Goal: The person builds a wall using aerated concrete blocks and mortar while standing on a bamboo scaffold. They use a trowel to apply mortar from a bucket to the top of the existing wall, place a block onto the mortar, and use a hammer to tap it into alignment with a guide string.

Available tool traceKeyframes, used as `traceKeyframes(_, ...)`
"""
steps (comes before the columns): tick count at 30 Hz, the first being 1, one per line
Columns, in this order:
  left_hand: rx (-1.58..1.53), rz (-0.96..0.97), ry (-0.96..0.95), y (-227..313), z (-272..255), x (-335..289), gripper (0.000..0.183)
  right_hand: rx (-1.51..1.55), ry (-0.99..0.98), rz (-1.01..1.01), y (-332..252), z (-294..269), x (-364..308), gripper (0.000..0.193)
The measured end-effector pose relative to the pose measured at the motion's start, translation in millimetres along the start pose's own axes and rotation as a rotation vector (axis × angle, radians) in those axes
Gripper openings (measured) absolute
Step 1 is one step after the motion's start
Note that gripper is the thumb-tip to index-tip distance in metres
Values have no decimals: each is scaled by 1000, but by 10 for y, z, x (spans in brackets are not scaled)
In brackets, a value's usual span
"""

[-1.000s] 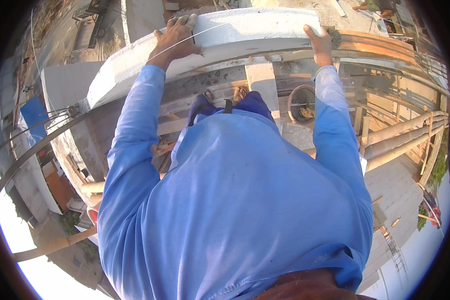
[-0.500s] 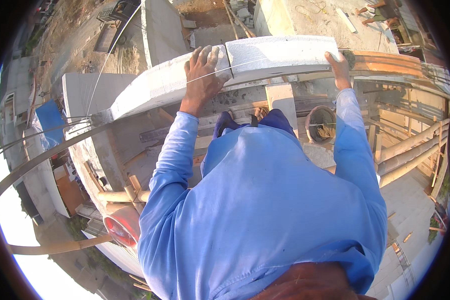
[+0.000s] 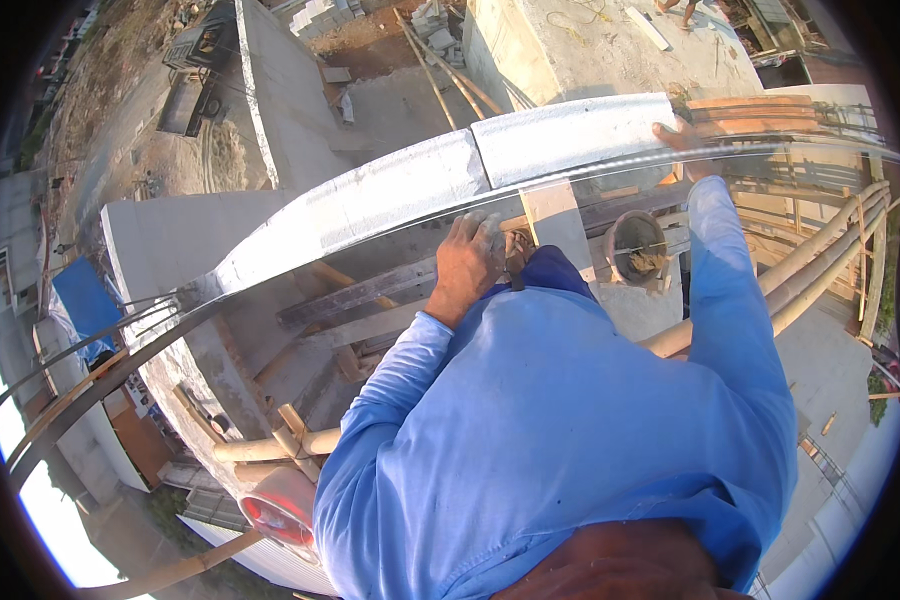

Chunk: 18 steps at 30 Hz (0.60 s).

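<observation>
Since the earlier frames of the head view, the left hand (image 3: pixel 467 265) has come off the left white block (image 3: pixel 385 195) and dropped toward the person's body, while the right hand (image 3: pixel 685 142) remains at the outer end of the right white block (image 3: pixel 575 132). Meanwhile, the string line (image 3: pixel 620 163), which crossed the tops of the blocks, now runs along their near edge, its right stretch blurred as if vibrating. I judge that the right block, set end to end with the left one on the curving wall, is being steadied by one hand and checked against the line. Nothing shows in the left hand, whose fingers are loosely bent and released; whether their tips touch the line cannot be told. Against the right block's end, the thumb side shows, but the other fingers are smeared and partly hidden, so how firmly they grasp is unclear. One foot (image 3: pixel 517 245) is visible, the other is out of sight, and a co-worker's legs (image 3: pixel 682 10) are cut off at the upper edge.
</observation>
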<state>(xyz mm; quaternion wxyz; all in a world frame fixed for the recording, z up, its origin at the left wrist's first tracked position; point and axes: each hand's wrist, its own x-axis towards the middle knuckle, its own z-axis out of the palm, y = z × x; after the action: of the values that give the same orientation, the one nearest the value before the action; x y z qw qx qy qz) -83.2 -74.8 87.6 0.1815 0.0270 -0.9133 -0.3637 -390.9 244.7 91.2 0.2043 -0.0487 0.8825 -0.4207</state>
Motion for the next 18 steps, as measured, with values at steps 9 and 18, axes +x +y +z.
traceKeyframes(9,-62,-151,-224,146,88,101,66,-537,55,-26,-364,85,467,89)
traceKeyframes(18,141,-231,-483,-83,358,69,83,-836,71,25,-355,318,311,100)
